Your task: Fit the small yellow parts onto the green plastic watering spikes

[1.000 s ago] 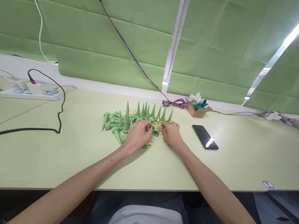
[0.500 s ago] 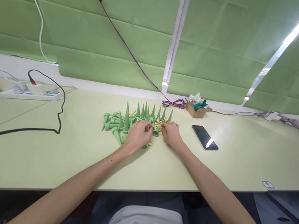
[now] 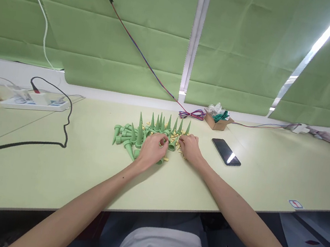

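Observation:
Several green cones (image 3: 139,135) stand and lie in a cluster on the pale table, some upright with points up, others on their sides. Small yellow pieces (image 3: 178,143) are scattered at the cluster's right side. My left hand (image 3: 154,149) is over the front right of the cluster, its thumb and fingers curled together; what they pinch is too small to make out. My right hand (image 3: 191,147) rests at the right edge among the yellow pieces, fingertips pressed together, and anything between them is hidden. One green cone (image 3: 173,145) lies between both hands.
A black phone (image 3: 226,151) lies right of my right hand. Behind it is a small cardboard box (image 3: 216,123) with plastic and green material, beside bundled wires (image 3: 196,114). At the left are a white power strip (image 3: 35,103) and a black cable (image 3: 67,124).
My right hand has shifted very slightly, and a few yellow pieces beside its fingers show differently. My left hand stays in almost the same place.

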{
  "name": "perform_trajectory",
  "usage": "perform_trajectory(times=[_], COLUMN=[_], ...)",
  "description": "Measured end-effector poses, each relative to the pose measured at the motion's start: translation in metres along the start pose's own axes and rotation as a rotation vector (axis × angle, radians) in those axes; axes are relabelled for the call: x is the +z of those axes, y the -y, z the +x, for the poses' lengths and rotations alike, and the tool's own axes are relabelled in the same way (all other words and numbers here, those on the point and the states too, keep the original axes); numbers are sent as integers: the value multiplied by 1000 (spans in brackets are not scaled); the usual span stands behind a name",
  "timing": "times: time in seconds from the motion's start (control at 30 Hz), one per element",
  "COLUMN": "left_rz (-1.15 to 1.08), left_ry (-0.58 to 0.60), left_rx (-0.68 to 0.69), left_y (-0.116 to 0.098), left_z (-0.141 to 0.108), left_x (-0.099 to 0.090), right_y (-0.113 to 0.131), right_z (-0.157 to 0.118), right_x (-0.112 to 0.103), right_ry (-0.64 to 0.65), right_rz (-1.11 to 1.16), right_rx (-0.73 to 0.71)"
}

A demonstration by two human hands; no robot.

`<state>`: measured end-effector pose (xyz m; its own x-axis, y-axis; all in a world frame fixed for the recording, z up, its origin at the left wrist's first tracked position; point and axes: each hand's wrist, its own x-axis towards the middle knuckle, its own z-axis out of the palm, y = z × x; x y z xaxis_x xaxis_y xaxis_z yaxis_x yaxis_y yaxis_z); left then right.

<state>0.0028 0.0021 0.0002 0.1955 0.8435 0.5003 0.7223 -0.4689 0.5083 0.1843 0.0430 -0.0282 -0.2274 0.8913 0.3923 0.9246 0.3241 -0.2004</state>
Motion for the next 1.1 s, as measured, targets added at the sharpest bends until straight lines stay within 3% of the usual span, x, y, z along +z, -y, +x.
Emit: perform_trajectory(times=[0.3,0.57,0.77,1.1], left_rz=[2,-25,-82,-132], left_ry=[-3,2,-6,1], left_rx=[7,6,43,92], left_y=[0,-3,-6,-6], left_z=[0,-1,-1,-2], left_x=[-1,-2,-3,-1], right_y=[3,14,29,37], right_z=[-1,-8,-16,-21], right_x=[-5,-14,-19,-22], right_ry=[-30,-283,-206,-157], right_rz=[42,350,533,605], right_rx=[17,-47,-92,-143])
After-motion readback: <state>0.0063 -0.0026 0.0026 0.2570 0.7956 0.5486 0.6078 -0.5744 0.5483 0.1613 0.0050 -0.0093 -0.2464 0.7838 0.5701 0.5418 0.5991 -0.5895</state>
